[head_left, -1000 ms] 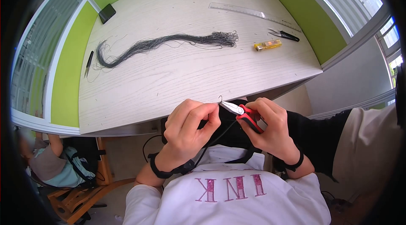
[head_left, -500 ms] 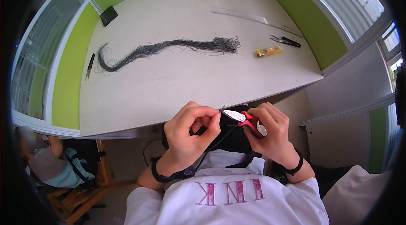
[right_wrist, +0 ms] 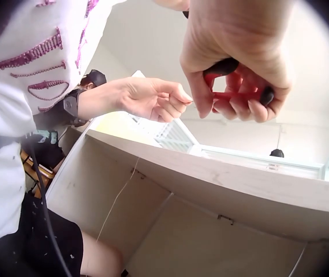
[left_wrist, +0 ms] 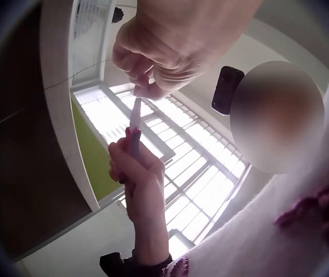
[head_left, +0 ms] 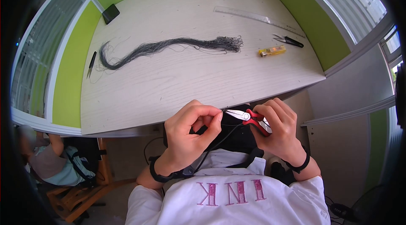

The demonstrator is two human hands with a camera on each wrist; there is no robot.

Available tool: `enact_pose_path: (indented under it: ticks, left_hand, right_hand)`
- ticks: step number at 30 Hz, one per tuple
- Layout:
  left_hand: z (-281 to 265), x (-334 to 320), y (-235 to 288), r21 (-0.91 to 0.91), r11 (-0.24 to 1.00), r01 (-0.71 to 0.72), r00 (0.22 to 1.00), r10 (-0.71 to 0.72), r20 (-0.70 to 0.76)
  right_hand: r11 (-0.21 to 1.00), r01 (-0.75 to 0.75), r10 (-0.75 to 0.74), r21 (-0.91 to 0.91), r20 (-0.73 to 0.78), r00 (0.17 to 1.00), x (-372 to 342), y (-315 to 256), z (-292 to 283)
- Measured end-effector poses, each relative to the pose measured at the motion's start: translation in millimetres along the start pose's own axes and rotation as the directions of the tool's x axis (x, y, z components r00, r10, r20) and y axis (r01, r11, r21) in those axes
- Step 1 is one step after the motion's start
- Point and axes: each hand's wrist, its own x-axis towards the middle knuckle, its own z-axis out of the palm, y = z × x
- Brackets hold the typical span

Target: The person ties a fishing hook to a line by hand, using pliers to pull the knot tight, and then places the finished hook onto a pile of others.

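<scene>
Thumb and forefinger of my left hand (head_left: 191, 127) pinch a small dark fish hook (head_left: 224, 108), mostly hidden at the fingertips in the head view. From that hand a thin fishing line (left_wrist: 85, 70) trails away in the left wrist view. My right hand (head_left: 277, 125) grips pliers (head_left: 256, 122) with red and black handles. Their silver nose points left, its tip right at the hook and the left fingertips. Seen from the right wrist, the red handles (right_wrist: 234, 96) lie inside the curled right fingers.
On the pale desk (head_left: 177, 85) lies a long bundle of grey fishing lines (head_left: 156, 47) with hooks at its right end. A yellow lighter (head_left: 272, 51), black snips (head_left: 292, 41) and a clear ruler (head_left: 253, 17) are at right. Another pair of snips (head_left: 91, 63) and a black box (head_left: 111, 14) are at left.
The hook's bend, earlier standing up above the pliers' tip, now shows only as a small dark bit. My right hand and the pliers have shifted slightly right.
</scene>
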Motion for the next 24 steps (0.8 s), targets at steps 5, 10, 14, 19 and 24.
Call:
enact_pose_path:
  ticks: [5, 10, 14, 19, 24]
  left_hand:
    - [0.0, 0.4, 0.1, 0.031, 0.999, -0.025, 1.000, 0.025, 0.007]
    - [0.2, 0.6, -0.1, 0.049, 0.998, -0.038, 0.999, 0.037, 0.015]
    - [-0.8, 1.3, 2.1, 0.096, 0.994, -0.056, 0.998, 0.053, 0.039]
    - [-2.3, 3.2, 6.9, 0.127, 0.988, -0.083, 0.995, 0.075, 0.064]
    - [-1.3, 3.0, 6.3, 0.136, 0.986, -0.098, 0.993, 0.089, 0.074]
  right_hand:
    - [1.000, 0.007, -0.007, -0.026, -0.002, 1.000, 1.5, -1.2, -1.9]
    - [0.999, 0.014, -0.015, -0.041, -0.015, 1.000, 1.7, -1.2, -0.8]
    - [0.996, 0.037, -0.038, -0.082, -0.012, 0.999, 2.2, -2.0, -1.9]
    - [0.993, 0.053, -0.053, -0.102, -0.003, 0.999, 3.0, -2.8, -4.9]
    - [0.991, 0.066, -0.068, -0.119, -0.008, 0.998, 1.8, -0.7, -5.9]
